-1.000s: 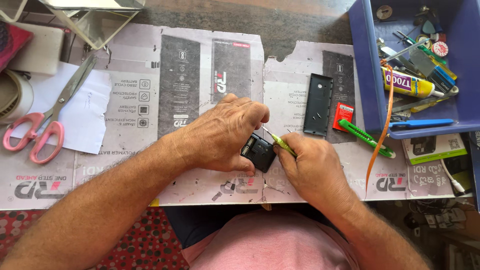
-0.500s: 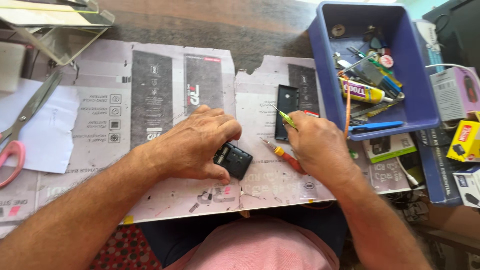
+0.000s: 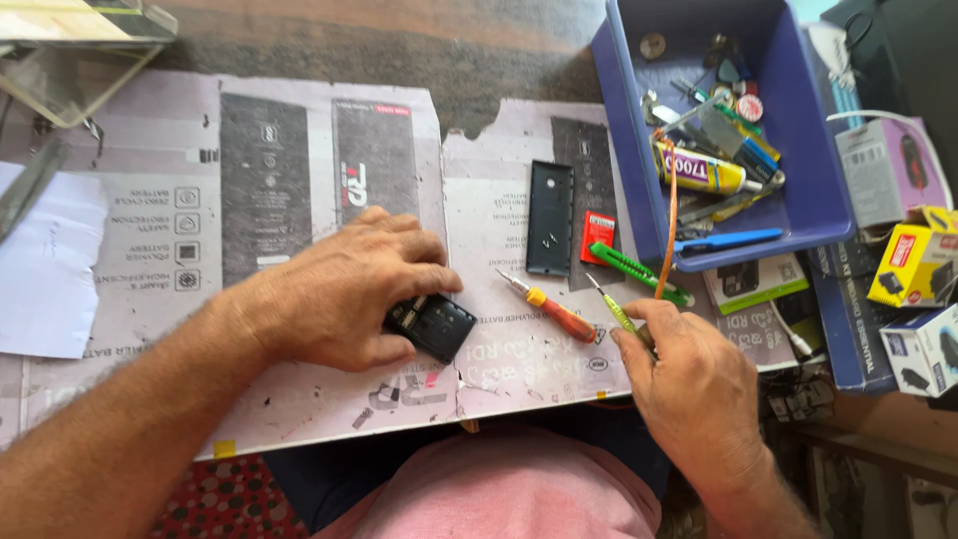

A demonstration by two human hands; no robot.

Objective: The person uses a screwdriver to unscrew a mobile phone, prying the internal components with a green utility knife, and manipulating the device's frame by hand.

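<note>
My left hand [image 3: 344,289] presses down on a small black device [image 3: 432,326] lying on the printed cardboard sheet [image 3: 299,150] near the table's front edge. To the right, my right hand [image 3: 689,374] grips a thin yellow-green screwdriver [image 3: 612,305], tip pointing up and left, clear of the device. Between the two hands lies an orange-handled screwdriver [image 3: 551,308]. A black back cover [image 3: 550,217] and a small red piece [image 3: 598,236] rest further back.
A blue tray [image 3: 798,120] at the back right holds a glue tube [image 3: 699,168], tools and small parts. A green-handled tool [image 3: 639,273] leans by its corner. Small product boxes [image 3: 913,265] stack at the right. White paper [image 3: 45,265] lies at the left.
My right hand has pulled away from the black device to the right, still holding the yellow-green screwdriver. The view has shifted right, so the scissors have left the frame.
</note>
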